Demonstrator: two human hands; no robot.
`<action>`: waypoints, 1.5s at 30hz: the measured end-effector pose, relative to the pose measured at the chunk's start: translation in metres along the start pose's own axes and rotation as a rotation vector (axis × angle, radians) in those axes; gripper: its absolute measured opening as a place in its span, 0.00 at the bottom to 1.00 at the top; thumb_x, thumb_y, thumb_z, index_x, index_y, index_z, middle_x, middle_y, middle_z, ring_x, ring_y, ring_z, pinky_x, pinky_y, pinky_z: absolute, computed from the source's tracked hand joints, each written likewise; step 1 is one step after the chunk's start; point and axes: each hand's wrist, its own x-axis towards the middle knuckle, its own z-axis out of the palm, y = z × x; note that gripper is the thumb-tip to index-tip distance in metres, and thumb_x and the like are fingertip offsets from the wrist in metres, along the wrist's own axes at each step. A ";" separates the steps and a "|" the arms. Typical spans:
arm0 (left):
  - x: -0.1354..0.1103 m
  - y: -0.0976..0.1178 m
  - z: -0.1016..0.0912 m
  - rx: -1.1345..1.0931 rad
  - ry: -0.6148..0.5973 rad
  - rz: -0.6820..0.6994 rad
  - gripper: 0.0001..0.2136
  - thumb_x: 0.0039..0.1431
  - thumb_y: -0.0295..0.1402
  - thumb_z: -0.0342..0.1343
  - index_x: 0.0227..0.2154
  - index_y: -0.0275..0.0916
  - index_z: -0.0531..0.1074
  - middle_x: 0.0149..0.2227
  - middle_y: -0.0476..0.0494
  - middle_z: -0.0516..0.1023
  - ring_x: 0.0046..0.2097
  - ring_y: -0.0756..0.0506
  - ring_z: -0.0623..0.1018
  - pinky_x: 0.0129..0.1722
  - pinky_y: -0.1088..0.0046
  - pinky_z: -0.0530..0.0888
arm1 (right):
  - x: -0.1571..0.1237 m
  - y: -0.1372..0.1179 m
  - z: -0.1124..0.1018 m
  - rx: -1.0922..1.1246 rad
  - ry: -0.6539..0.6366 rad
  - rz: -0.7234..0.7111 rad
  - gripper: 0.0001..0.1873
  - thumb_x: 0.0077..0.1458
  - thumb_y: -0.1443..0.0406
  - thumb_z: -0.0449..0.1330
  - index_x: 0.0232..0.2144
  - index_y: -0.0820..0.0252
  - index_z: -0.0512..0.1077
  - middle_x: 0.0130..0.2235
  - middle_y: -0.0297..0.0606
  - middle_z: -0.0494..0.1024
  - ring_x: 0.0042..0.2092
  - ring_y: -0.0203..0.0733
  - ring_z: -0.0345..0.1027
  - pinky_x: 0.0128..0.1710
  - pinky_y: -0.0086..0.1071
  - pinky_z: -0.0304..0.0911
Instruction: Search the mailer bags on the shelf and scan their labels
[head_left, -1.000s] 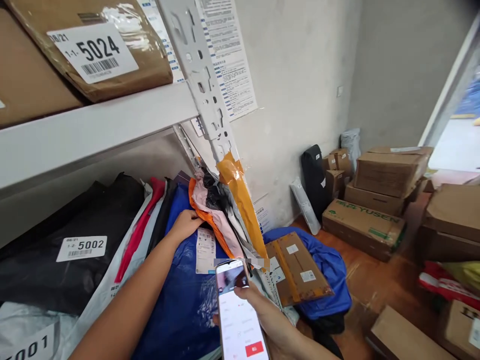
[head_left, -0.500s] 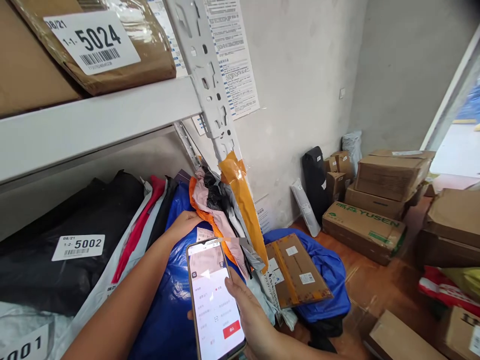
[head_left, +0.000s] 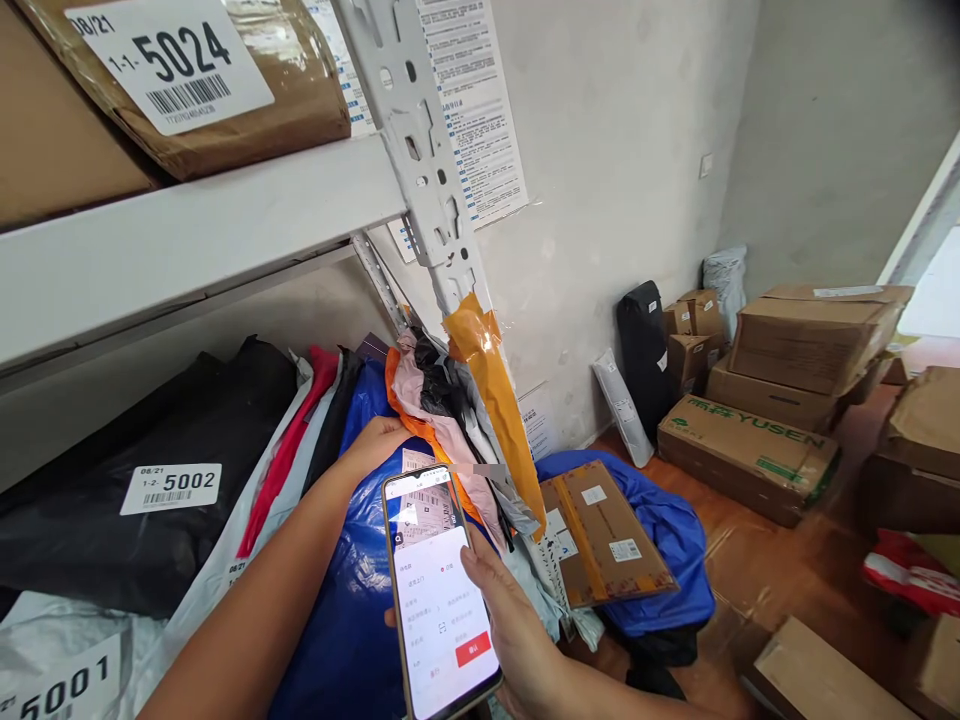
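Observation:
My right hand (head_left: 510,625) grips a smartphone (head_left: 439,595) with a lit screen that shows a parcel label. It hovers over a blue plastic parcel (head_left: 352,580) on the lower shelf. My left hand (head_left: 379,442) rests on top of that blue parcel, fingers curled against the orange and pink bags (head_left: 420,415) packed behind it. A white shipping label on the blue parcel is mostly hidden behind the phone.
A black bag labelled 5002 (head_left: 142,480) and a white bag (head_left: 67,670) lie at the left. A brown parcel labelled 5024 (head_left: 225,80) sits on the upper shelf (head_left: 187,230). A flat brown package (head_left: 607,535) lies on blue bags on the floor; cardboard boxes (head_left: 750,440) are stacked at the right.
My right hand has brought the phone up and left, over the label on the blue parcel. The left hand has stayed on the parcel. The view has shifted slightly.

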 end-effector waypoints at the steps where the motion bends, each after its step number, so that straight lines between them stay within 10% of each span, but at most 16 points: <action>1: 0.000 0.000 0.000 -0.003 0.000 0.001 0.19 0.42 0.48 0.59 0.25 0.33 0.78 0.27 0.44 0.80 0.31 0.44 0.75 0.33 0.70 0.68 | 0.000 0.000 -0.001 -0.002 0.000 0.003 0.33 0.46 0.50 0.63 0.50 0.59 0.61 0.35 0.41 0.82 0.35 0.52 0.78 0.37 0.39 0.68; 18: -0.002 -0.002 0.002 -0.005 -0.011 -0.014 0.19 0.44 0.48 0.58 0.27 0.34 0.78 0.27 0.44 0.80 0.32 0.43 0.77 0.33 0.69 0.70 | -0.001 0.000 -0.003 -0.016 -0.004 0.019 0.29 0.47 0.50 0.62 0.47 0.59 0.62 0.37 0.41 0.82 0.35 0.52 0.78 0.37 0.39 0.68; 26: 0.003 -0.003 0.003 0.045 0.044 0.007 0.18 0.40 0.48 0.59 0.22 0.35 0.77 0.24 0.46 0.78 0.32 0.43 0.75 0.33 0.71 0.69 | -0.016 -0.027 -0.005 -0.125 -0.220 0.195 0.40 0.35 0.75 0.59 0.55 0.62 0.57 0.43 0.43 0.81 0.45 0.46 0.75 0.42 0.34 0.66; 37: 0.003 -0.004 0.005 0.275 0.040 0.092 0.18 0.53 0.41 0.49 0.30 0.32 0.78 0.32 0.41 0.81 0.37 0.41 0.78 0.38 0.68 0.73 | -0.017 -0.027 -0.024 -0.031 -0.322 0.187 0.40 0.36 0.74 0.60 0.55 0.59 0.59 0.46 0.47 0.80 0.47 0.47 0.74 0.41 0.34 0.66; 45: -0.011 0.018 0.025 0.858 0.598 0.030 0.22 0.56 0.28 0.46 0.54 0.31 0.66 0.62 0.25 0.56 0.64 0.27 0.52 0.59 0.45 0.52 | -0.002 -0.010 -0.060 0.088 -0.461 0.385 0.34 0.46 0.55 0.57 0.52 0.70 0.68 0.51 0.45 0.76 0.49 0.48 0.72 0.49 0.39 0.63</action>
